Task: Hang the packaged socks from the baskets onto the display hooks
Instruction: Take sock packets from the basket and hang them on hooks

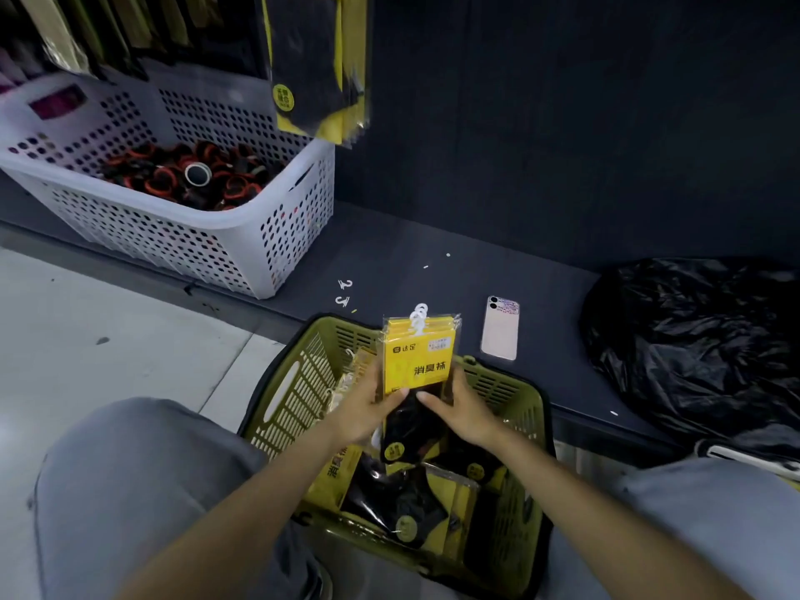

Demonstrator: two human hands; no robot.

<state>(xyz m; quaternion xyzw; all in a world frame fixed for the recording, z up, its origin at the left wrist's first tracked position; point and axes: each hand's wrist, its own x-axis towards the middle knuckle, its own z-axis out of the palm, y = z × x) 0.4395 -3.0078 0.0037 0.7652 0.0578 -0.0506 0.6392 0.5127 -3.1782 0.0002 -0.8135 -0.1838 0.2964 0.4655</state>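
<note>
Left hand [368, 402] and right hand [461, 409] both grip the sock pack stack [417, 365] upright above the green basket [511, 391], lower centre of frame.

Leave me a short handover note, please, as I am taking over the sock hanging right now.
Left hand and right hand: both grip a stack of sock packs, held upright above the olive basket, white hangers at the top.
In the basket: more sock packs.
Done: some yellow-and-black packs hang on the display, upper left.
Left: hang the held stack, then the packs in the basket.
On the ledge: a phone, a black plastic bag and a white basket.
</note>
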